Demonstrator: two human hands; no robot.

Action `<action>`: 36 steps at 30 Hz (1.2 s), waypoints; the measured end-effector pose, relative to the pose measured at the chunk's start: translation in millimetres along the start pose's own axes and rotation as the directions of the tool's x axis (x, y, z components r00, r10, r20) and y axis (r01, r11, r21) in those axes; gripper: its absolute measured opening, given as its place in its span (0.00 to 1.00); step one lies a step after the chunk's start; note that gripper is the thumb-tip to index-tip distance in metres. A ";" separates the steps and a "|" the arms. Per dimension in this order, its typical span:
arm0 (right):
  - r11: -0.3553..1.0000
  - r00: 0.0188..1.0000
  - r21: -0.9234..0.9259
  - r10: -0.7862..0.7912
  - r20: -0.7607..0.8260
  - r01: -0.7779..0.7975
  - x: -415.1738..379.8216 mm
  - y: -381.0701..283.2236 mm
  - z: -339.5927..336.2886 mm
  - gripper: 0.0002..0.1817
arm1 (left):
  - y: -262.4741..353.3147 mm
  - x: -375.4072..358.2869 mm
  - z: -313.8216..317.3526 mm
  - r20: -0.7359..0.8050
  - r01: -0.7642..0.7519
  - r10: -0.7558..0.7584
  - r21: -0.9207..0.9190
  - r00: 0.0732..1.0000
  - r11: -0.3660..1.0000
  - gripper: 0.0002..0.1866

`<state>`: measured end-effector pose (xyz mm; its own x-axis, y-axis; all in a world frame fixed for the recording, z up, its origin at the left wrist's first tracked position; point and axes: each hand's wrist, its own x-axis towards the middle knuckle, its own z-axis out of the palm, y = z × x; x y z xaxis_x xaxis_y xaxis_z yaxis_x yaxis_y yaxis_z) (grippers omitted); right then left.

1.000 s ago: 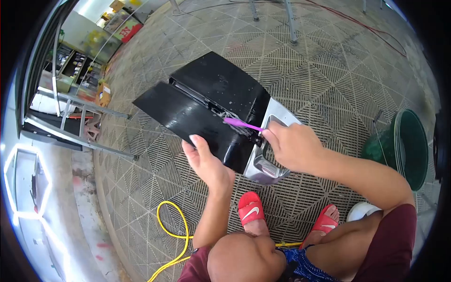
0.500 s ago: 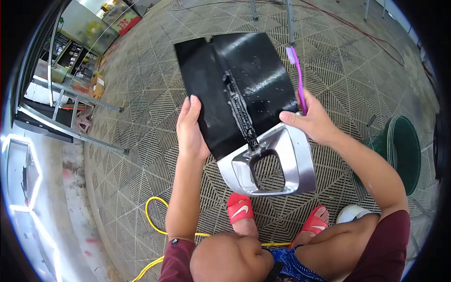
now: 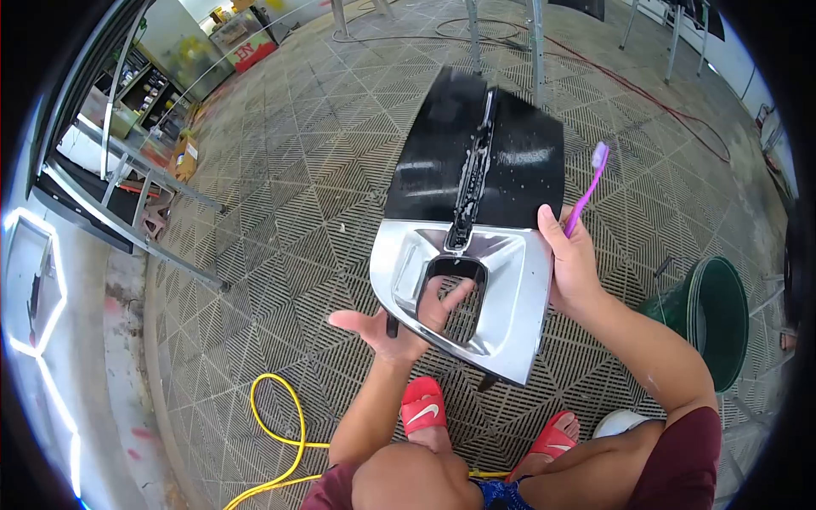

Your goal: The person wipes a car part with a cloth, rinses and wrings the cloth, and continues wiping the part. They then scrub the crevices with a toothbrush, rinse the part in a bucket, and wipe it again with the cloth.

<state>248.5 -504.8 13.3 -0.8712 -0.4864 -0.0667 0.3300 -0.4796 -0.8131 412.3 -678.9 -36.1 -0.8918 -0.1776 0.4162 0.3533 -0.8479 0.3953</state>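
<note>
A glossy panel, black on its upper part [image 3: 429,174] and silver on its lower part [image 3: 518,314], is held up in front of me, looking like a vehicle trim piece. Wet, whitish foam sits in its central channel [image 3: 473,174], and drops dot the black surface. My right hand [image 3: 574,259] grips the panel's right edge, thumb on the front. A purple toothbrush [image 3: 586,194] with foamy bristles, pointing up, is in that same hand. Beneath the panel's lower left, my left hand [image 3: 395,331] has its fingers spread; some show through the silver part's opening. Whether it touches the back is hidden.
A green bucket [image 3: 701,323] stands at the right on the patterned floor tiles [image 3: 289,212]. A yellow hose [image 3: 297,425] loops at lower left. Metal stands [image 3: 537,51] are ahead, with a red hose [image 3: 629,85] behind. A metal frame [image 3: 136,229] is at left.
My left hand has let go of the panel's left edge and moved down below it. The panel has turned and tilted, with its silver end lower. The toothbrush has moved right.
</note>
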 end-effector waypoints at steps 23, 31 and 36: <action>0.054 0.730 -0.738 -0.215 0.649 0.673 -51.1 -10.8 43.0 0.09 | 18.6 1.7 40.1 -0.341 -0.145 0.399 0.577 0.851 0.804 0.28; 0.285 0.844 -0.848 0.182 0.505 0.447 -54.4 -23.9 73.2 0.11 | 19.4 5.3 54.0 -0.351 -0.163 0.488 0.655 0.799 0.738 0.36; 0.632 0.689 -0.775 0.566 0.453 -0.010 -44.2 -27.1 71.0 0.16 | 18.7 -1.1 45.7 -0.347 -0.181 0.509 0.660 0.787 0.729 0.34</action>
<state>303.9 -522.2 79.4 -0.2487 -0.9373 -0.2442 -0.0646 0.2677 -0.9613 432.9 -671.8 8.2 -0.6202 -0.7453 0.2447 0.6052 -0.2562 0.7537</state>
